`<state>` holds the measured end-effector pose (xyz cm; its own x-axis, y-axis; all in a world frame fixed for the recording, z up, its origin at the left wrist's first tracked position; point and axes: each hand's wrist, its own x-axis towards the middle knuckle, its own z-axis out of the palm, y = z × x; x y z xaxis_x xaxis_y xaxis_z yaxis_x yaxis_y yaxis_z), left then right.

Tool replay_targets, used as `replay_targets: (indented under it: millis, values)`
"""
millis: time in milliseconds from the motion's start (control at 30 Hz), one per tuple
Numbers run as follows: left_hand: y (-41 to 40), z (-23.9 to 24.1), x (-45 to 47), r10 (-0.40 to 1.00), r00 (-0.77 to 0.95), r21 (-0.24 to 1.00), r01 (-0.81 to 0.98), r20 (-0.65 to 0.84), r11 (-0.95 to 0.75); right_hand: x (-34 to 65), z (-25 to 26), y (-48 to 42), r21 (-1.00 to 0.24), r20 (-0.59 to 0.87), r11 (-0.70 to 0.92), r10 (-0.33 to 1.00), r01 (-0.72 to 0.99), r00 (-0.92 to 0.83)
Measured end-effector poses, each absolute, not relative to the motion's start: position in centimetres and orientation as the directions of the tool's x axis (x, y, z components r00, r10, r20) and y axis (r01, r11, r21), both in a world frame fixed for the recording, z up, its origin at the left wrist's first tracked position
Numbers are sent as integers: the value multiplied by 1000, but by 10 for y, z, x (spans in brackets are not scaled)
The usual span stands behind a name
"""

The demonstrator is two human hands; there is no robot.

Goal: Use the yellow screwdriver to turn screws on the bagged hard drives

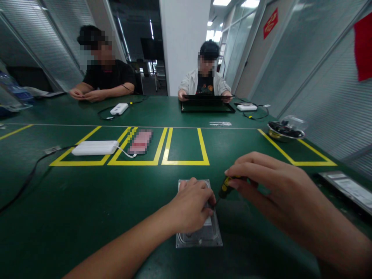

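A silver hard drive [200,238] lies flat on the green table, its near end toward me. My left hand [193,205] rests across it with curled fingers, holding it and covering most of its upper surface. The thumb and index fingertips come together at the drive's right edge, by the screwdriver's tip. In my right hand [267,182], pinched between thumb and fingers, is a screwdriver [225,188] with a black and yellow handle. Its shaft slants down to the left and meets the drive's right edge; the exact contact point is hidden by my left fingers.
Yellow tape outlines [186,162] mark the table. A white power strip [95,148] and a pink phone [141,141] lie left. On the right are a bowl of dark parts [286,130] and a flat labelled device [347,188]. Two people sit opposite; one holds a dark panel [207,104].
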<state>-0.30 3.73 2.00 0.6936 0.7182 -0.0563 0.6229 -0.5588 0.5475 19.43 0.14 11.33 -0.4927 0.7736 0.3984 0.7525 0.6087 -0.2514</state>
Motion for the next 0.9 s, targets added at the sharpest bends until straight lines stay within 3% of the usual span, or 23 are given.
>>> replay_targets:
  millis: [900]
  values:
    - [36,24,-5,706,705,523,628,-68,-576,198,117,1,-239,362,615,775,751,-519]
